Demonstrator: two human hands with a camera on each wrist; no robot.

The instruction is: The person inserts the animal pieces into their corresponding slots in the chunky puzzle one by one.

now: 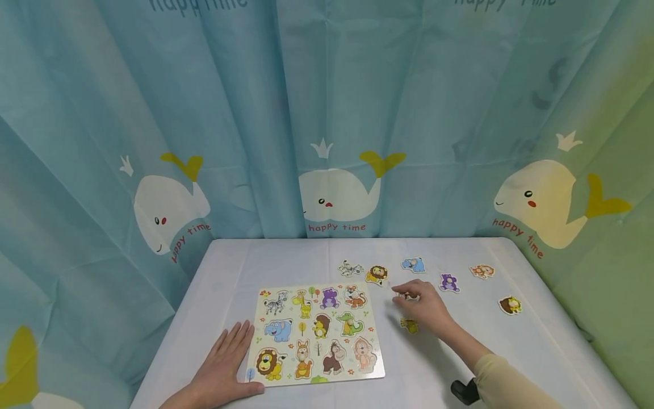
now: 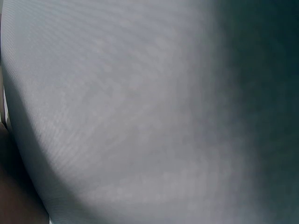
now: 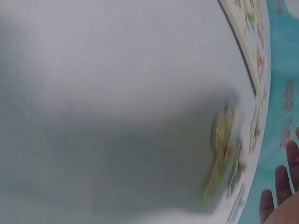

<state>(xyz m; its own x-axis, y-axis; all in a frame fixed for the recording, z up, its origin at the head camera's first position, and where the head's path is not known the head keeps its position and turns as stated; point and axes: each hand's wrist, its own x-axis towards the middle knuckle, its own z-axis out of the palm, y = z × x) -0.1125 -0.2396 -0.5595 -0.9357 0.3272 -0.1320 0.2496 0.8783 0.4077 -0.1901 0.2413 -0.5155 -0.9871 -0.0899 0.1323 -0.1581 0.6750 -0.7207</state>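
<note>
A board puzzle (image 1: 315,335) with coloured animal pictures lies on the table. My left hand (image 1: 219,363) rests beside its left edge, fingers straight, thumb at its lower left corner. To the right of the board, my right hand (image 1: 426,309) hovers low with fingers slightly bent and thumb apart. Beneath it lies a giraffe piece (image 1: 409,325), also in the right wrist view (image 3: 219,149). Another piece (image 1: 407,295) shows between thumb and forefinger, partly hidden; it appears to lie on the table. In the right wrist view, the right hand's fingers (image 3: 282,186) look extended.
Several loose pieces lie beyond and right of the right hand: zebra (image 1: 350,268), lion (image 1: 377,275), blue elephant (image 1: 413,264), purple animal (image 1: 449,282), monkey (image 1: 482,271) and hedgehog (image 1: 510,305). A blue whale-print curtain (image 1: 245,113) surrounds the table. The left wrist view is mostly blurred pale cloth.
</note>
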